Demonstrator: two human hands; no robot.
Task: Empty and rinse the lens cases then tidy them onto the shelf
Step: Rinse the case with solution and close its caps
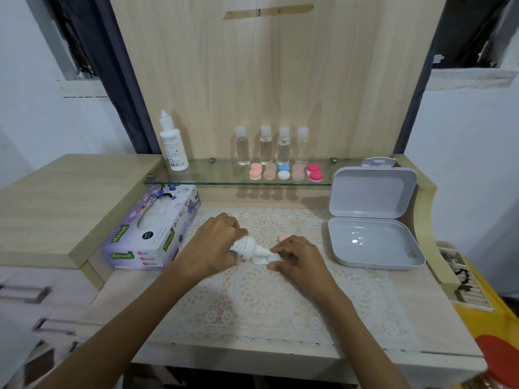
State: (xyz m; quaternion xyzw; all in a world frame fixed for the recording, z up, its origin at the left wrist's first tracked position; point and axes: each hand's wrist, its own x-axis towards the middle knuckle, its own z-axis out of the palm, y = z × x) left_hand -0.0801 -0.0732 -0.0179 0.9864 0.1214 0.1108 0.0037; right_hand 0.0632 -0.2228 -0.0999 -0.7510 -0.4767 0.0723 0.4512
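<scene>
As our left hand (213,242) grips a white squeeze bottle (247,245), it tilts. Our right hand (297,256) pinches a white lens case (259,260).

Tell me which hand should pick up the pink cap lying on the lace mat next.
Probably right. The right hand sits just in front of the pink cap, merely pinching the white lens case; the left hand grips the white bottle.

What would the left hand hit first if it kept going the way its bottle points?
Most likely the white lens case, right at the nozzle of the bottle and pinched by the right hand.
</scene>
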